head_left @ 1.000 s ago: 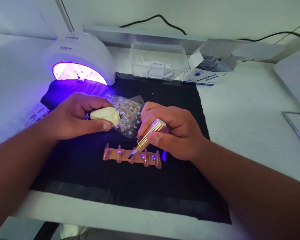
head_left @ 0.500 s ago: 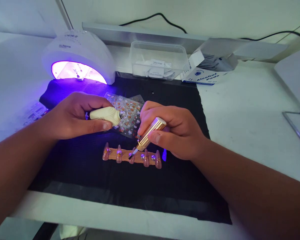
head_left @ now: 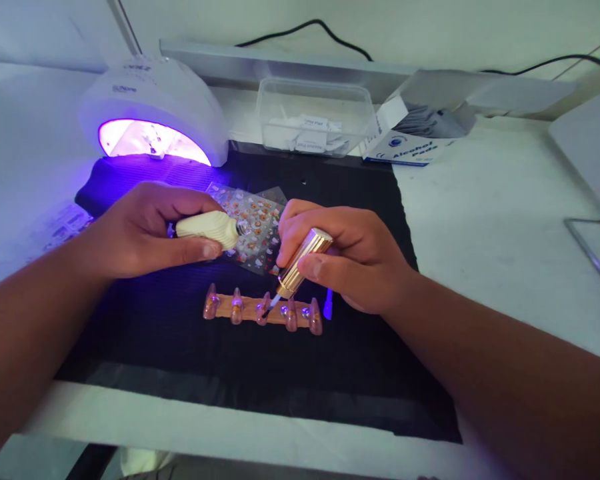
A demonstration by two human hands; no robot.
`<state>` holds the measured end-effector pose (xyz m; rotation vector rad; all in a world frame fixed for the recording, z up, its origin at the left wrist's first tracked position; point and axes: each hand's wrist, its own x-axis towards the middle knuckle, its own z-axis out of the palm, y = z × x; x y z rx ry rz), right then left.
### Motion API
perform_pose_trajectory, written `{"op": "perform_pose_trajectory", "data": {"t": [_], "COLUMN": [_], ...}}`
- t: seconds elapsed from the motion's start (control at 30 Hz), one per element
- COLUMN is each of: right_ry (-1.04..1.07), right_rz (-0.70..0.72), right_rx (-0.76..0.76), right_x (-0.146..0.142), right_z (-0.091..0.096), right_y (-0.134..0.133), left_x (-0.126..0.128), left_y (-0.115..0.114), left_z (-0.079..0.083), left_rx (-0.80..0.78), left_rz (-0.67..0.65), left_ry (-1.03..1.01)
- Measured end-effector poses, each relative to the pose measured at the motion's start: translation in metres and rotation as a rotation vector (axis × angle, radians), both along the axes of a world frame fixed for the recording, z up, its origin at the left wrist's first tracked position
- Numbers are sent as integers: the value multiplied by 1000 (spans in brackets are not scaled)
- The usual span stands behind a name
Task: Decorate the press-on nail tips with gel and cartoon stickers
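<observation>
My left hand (head_left: pixel 153 230) is closed around a cream ribbed nail polish bottle (head_left: pixel 207 229), tilted on its side with its uncapped neck to the right. Between the fingers of my right hand (head_left: pixel 345 257) is a gold-capped nail polish brush (head_left: pixel 305 263), pointing down and left. Its dark tip is at the middle one of several pinkish, glittery false nails (head_left: pixel 263 310); whether it touches is hard to tell. These nails stand in a row along a tan strip (head_left: pixel 250 308), with small shiny beads between some of them. Sticker sheets (head_left: pixel 255 227) lie just behind the hands.
A white nail lamp (head_left: pixel 155 100) glows purple at the back left. Behind the black mat (head_left: pixel 230 373) are a clear plastic box (head_left: pixel 315 120) of sachets and an open alcohol pads carton (head_left: pixel 405 147). A small blue-lit stick (head_left: pixel 328 304) lies right of the nails.
The brush tip has shifted slightly right along the middle nail, and the brush stands a little more upright. My left hand holds the bottle almost unchanged. The whole view has shifted slightly.
</observation>
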<state>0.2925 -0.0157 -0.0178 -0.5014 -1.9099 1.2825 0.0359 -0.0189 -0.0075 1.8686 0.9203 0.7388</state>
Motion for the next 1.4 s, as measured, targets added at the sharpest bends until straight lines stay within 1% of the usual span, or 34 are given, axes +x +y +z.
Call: {"op": "perform_pose_trajectory", "data": {"t": [0.1, 0.2, 0.37, 0.57, 0.73, 0.8, 0.9, 1.0, 1.07, 1.27, 1.4], "right_ry": [-13, -7, -42, -36, -56, -47, 15, 122, 194, 373, 434], "right_rz": [-31, -24, 19, -22, -25, -42, -57, -54, -74, -223, -313], "right_rx": [-32, -48, 8, -61, -28, -49, -151, -274, -321, -336, -319], "right_x": [0, 0, -1, 0, 0, 0, -1, -2, -3, -3, -2], "right_z": [-1, -1, 0, -1, -1, -1, -1, -2, -3, -6, -5], "right_y": [1, 1, 3, 3, 4, 5, 5, 5, 6, 12, 13], "left_x": [-1, -2, -1, 0, 0, 0, 0, 1, 1, 1, 4], "left_y": [0, 0, 0, 1, 0, 0, 0, 0, 0, -2, -3], "left_z": [-1, 0, -1, 0, 1, 0, 0, 1, 1, -2, -3], "left_rx": [13, 22, 17, 9, 11, 2, 5, 11, 12, 29, 42], "left_rz": [-13, -27, -20, -17, -17, -17, -13, -14, -14, -94, -119], "left_ry": [4, 9, 22, 10, 13, 17, 24, 27, 36, 30, 25]}}
